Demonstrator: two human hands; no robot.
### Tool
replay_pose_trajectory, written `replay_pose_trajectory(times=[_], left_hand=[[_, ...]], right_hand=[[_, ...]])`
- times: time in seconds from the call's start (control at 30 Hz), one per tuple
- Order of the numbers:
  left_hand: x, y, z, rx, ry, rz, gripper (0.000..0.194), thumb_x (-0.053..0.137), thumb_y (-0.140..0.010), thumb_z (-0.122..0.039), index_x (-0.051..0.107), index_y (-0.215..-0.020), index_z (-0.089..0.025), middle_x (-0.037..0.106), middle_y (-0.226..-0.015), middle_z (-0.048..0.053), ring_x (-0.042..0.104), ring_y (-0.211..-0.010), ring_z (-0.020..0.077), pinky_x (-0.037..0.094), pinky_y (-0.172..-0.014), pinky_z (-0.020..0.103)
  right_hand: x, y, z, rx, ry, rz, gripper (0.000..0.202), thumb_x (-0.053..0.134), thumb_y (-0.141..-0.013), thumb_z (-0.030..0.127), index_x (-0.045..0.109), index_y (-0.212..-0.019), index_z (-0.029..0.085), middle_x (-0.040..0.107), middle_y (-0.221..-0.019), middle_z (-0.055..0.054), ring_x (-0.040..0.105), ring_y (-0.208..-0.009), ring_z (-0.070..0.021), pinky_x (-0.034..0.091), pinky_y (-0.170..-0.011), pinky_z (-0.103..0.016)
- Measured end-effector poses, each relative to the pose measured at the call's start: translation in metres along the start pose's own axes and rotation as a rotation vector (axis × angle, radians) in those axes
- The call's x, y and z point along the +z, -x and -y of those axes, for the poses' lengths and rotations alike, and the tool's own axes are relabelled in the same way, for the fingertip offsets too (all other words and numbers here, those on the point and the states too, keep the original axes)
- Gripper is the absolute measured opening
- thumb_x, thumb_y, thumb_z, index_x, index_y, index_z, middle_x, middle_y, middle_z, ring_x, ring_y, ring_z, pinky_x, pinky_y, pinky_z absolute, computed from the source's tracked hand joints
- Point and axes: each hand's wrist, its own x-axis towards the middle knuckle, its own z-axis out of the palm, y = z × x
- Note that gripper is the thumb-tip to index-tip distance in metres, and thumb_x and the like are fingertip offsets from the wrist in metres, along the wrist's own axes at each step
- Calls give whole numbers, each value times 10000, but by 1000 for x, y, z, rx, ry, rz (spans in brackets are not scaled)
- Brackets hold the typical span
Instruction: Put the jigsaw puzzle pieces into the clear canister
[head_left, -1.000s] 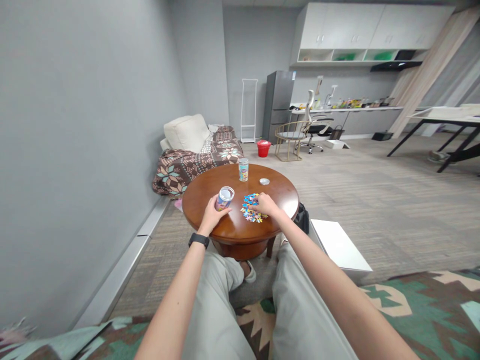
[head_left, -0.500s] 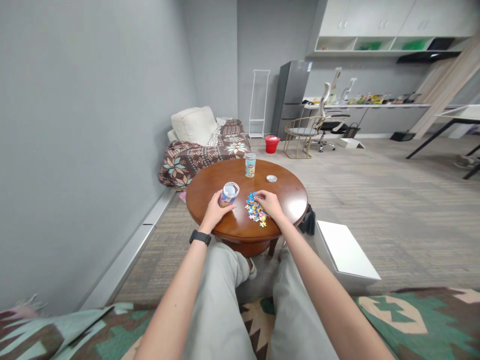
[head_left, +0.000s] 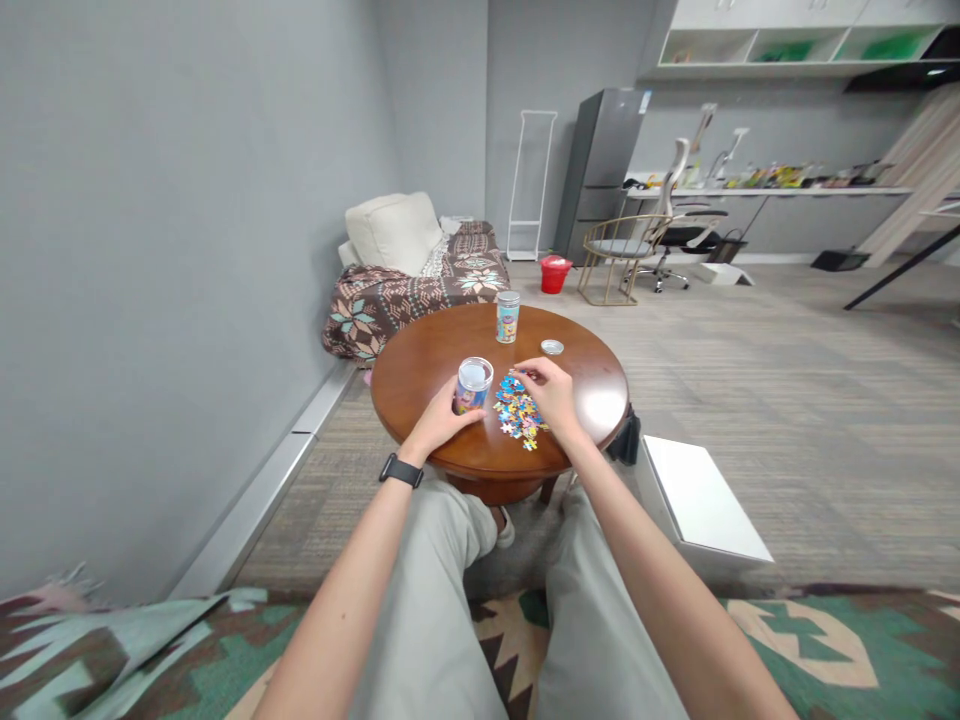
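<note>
My left hand (head_left: pixel 441 418) is wrapped round a lidless can (head_left: pixel 470 402) with a clear rim and a colourful printed side, upright on the round table. Just right of it lies a loose heap of small jigsaw puzzle pieces (head_left: pixel 517 410), mostly blue, yellow and pink. At the heap's upper right edge, my right hand (head_left: pixel 551 391) has its fingertips drawn together over the pieces. What is between those fingertips is too small to make out. A second can (head_left: pixel 507 318), with a silver lid on, stands farther back. A loose round metal lid (head_left: pixel 552 347) lies to its right.
The round brown wooden table (head_left: pixel 420 370) stands before my knees. A white box (head_left: pixel 705 495) sits on the floor at the right. Beyond the table are a red bucket (head_left: pixel 555 275), a gold wire chair (head_left: pixel 619 250) and a sofa with a patterned cover (head_left: pixel 405 305).
The view has shifted slightly. My right hand still works at the top of the puzzle heap, its fingers a little more bent. My left hand keeps hold of the can.
</note>
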Motion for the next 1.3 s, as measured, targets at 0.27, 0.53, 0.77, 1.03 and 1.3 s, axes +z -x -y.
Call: replay_pose_trajectory(times=[0.27,0.53,0.77,1.03,1.3], left_hand=[[2,-2,10,69,23,20,735,748,-785,-426,447,-1411,-186,535,-1458,129,511,-1340,288,375,-1160,441],[2,-3,13,58,23,3,700,754,-776,-427,481,-1371,-180,578,-1398,129,550,-1287,294,415,-1119,437],[2,-2,11,57,55,1,712,761,-768,-430,479,-1372,-179,581,-1393,128,552,-1281,296,409,-1122,439],[1,-1,6,2,24,-15,667,750,-769,-400,477,-1334,-174,610,-1342,127,584,-1224,286,434,-1084,427],[3,-4,10,-126,-4,-153,498,733,-779,-399,530,-1164,-159,660,-1189,130,631,-1088,264,476,-996,408]], right_hand=[[19,-34,66,-177,56,231,48,697,-820,181,720,-859,195,687,-862,-27,626,-795,-166,498,-774,-302],[23,-39,78,-160,354,437,119,733,-758,106,731,-845,188,701,-799,-24,608,-794,-172,461,-765,-287],[26,-47,78,-171,330,557,146,699,-781,85,789,-809,196,756,-774,-22,669,-762,-177,491,-787,-281],[3,-36,50,-109,172,369,207,608,-885,210,770,-1015,201,761,-1008,-56,683,-899,-186,521,-841,-302],[-22,28,-2,138,653,527,473,747,-813,409,691,-1229,190,664,-1196,-150,628,-1118,-286,464,-1010,-395]])
